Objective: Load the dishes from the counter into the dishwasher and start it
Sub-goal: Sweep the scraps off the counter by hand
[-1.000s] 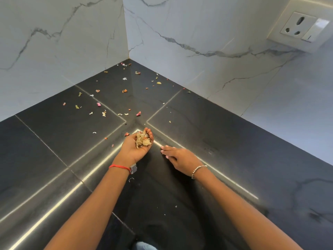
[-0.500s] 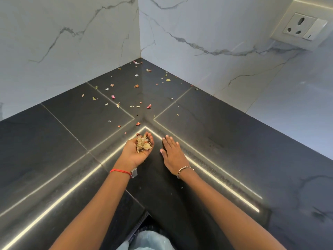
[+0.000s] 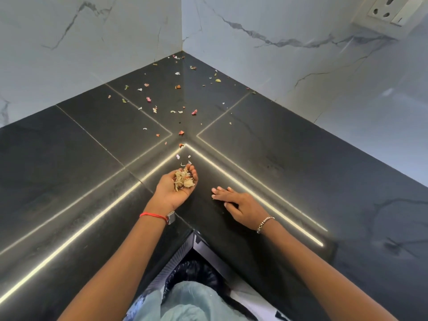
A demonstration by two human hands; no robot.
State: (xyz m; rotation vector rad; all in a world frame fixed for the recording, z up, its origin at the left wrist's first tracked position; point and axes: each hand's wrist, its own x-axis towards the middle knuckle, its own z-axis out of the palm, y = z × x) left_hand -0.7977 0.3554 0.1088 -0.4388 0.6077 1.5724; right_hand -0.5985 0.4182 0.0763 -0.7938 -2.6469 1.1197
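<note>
Glossy black counter (image 3: 278, 158): left hand (image 3: 171, 193) cupped palm-up around a dry, flaky heap of scraps (image 3: 183, 179); right hand (image 3: 240, 208) lies flat, outstretched, touching the counter. Colourful crumbs (image 3: 194, 111) litter the corner.

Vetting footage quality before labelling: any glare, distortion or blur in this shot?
Head view: strip-light glare streaks the glossy black counter beside the right hand; its wide-angle lens stretches the frame's edges; scraps in the cupped left hand look sharp.
</note>
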